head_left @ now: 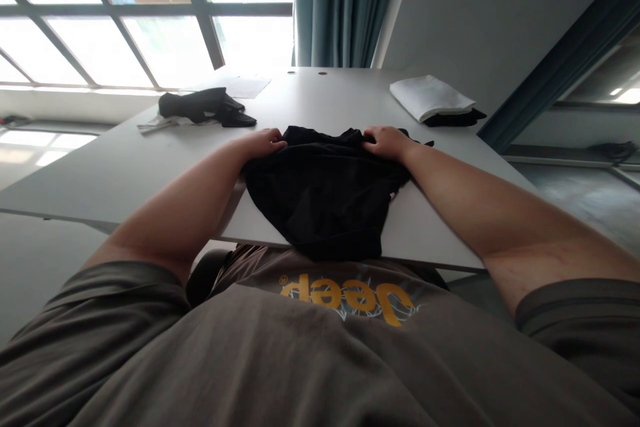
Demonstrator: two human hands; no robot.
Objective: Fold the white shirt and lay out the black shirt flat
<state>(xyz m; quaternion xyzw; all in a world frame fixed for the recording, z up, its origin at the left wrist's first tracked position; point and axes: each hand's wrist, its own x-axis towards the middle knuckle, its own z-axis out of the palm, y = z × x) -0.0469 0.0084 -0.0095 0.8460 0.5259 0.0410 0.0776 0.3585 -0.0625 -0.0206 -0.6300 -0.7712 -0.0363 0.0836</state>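
Note:
A black cloth garment [325, 193] lies across the near part of the white table, its lower end reaching the front edge by my shirt. Its exact kind is not plain. At its upper left corner, my left hand [265, 142] is closed with the fingers curled on the fabric. My right hand [387, 142] grips the upper right side the same way. Between the two hands the far edge of the cloth is bunched and uneven.
On the table [320, 100], a crumpled black garment [200, 105] with some white cloth lies at the far left. Thin white sheets [245, 87] are behind it. A folded white cloth [430, 97] rests on a folded black cloth [457, 120] at the far right. Windows and a blue curtain stand beyond.

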